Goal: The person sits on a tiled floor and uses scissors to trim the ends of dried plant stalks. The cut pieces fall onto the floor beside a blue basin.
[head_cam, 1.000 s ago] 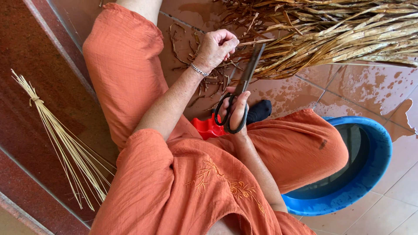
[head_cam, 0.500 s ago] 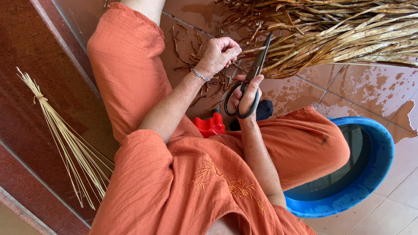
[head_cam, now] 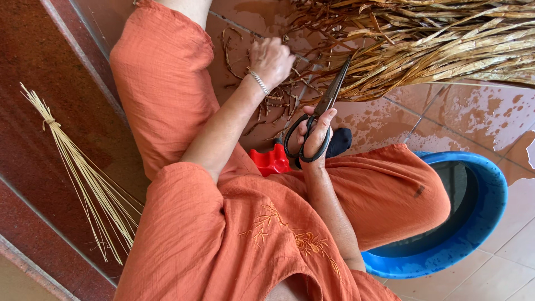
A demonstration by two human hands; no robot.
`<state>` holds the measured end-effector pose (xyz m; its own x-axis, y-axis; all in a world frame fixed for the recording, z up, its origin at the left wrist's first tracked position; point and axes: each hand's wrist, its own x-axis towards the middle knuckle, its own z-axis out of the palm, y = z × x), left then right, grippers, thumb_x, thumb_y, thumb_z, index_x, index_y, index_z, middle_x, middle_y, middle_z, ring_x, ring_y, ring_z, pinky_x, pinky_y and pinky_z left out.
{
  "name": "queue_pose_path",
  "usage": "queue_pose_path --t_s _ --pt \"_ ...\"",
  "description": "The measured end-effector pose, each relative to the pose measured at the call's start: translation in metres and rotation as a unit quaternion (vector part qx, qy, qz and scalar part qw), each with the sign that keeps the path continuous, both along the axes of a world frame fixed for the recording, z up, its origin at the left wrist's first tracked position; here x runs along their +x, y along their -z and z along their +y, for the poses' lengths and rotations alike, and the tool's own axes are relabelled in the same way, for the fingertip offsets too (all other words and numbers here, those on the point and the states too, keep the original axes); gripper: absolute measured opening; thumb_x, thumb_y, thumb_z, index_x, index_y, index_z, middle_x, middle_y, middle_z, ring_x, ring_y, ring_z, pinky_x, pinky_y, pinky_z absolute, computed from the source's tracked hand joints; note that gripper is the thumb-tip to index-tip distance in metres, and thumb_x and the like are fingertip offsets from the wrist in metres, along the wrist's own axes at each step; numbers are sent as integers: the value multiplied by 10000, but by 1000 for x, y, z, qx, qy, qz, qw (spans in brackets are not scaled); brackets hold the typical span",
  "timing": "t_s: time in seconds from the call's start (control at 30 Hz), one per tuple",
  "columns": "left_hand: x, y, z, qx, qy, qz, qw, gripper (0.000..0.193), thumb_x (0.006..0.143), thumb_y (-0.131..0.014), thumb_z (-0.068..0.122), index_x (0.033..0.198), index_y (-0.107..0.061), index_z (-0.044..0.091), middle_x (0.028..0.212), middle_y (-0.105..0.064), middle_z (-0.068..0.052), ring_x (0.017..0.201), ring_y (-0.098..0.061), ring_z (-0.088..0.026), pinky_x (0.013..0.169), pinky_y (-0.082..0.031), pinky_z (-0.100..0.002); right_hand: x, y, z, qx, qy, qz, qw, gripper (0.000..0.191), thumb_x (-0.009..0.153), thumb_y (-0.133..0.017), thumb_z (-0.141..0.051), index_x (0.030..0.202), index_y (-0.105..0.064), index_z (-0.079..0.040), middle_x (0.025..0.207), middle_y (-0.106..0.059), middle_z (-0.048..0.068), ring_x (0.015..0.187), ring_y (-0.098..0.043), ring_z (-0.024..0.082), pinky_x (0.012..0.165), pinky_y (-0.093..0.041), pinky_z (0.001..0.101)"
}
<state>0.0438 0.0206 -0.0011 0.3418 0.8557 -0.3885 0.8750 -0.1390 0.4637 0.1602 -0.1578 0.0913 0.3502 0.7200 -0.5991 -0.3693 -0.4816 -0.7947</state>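
Note:
My right hand (head_cam: pixel 315 132) has its fingers through the loops of large black scissors (head_cam: pixel 329 100). The blades point up and right, and their tips reach the edge of a heap of dried tan leaves (head_cam: pixel 434 44). My left hand (head_cam: pixel 271 58), a silver bracelet on its wrist, is closed on thin dark dried strips (head_cam: pixel 278 103) on the tile floor, just left of the blades. Both arms reach out over my orange trousers (head_cam: pixel 167 89).
A tied bundle of thin pale sticks (head_cam: pixel 83 173) lies on the dark red step at the left. A blue basin (head_cam: pixel 485 223) sits at the lower right beside my knee. A red plastic stool (head_cam: pixel 271 161) and a dark object (head_cam: pixel 339 142) show between my legs. The tiles are wet.
The scissors have swung from leaning right to pointing more steeply up at the leaf heap. My left hand has stayed on the strips, shifting slightly.

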Motion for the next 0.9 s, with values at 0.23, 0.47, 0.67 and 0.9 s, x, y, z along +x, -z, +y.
queue_pose_path --t_s 0.23,0.47,0.67,0.9 --pt "62 11 20 -115 -134 -242 954 270 879 -741 288 1094 -766 127 977 -725 -74 905 -611 -253 874 -482 -513 0 -2 -3 -8 0 -8 1000 785 1028 -316 -683 1172 -589 40 602 -505 16 457 -423 102 453 -363 248" --pt "47 8 12 -117 -186 -398 891 174 883 -785 236 982 -816 96 840 -789 -7 704 -690 -72 670 -580 -272 2 3 -4 -9 -18 -43 999 708 1051 -342 -621 1159 -604 27 609 -507 5 445 -408 82 421 -339 234" --pt "24 -11 8 -205 -210 -497 816 167 913 -771 218 960 -766 58 737 -736 2 627 -659 -40 552 -550 -208 -12 10 -11 22 -54 -31 998 631 1067 -372 -564 1199 -593 12 659 -516 -5 466 -432 65 433 -388 224" --pt "21 1 7 -178 -196 -515 816 135 903 -749 151 944 -800 33 722 -720 3 625 -625 -38 572 -555 -216 -20 9 -22 39 -85 -28 995 624 1084 -396 -556 1241 -594 14 706 -534 -4 517 -452 63 477 -415 227"
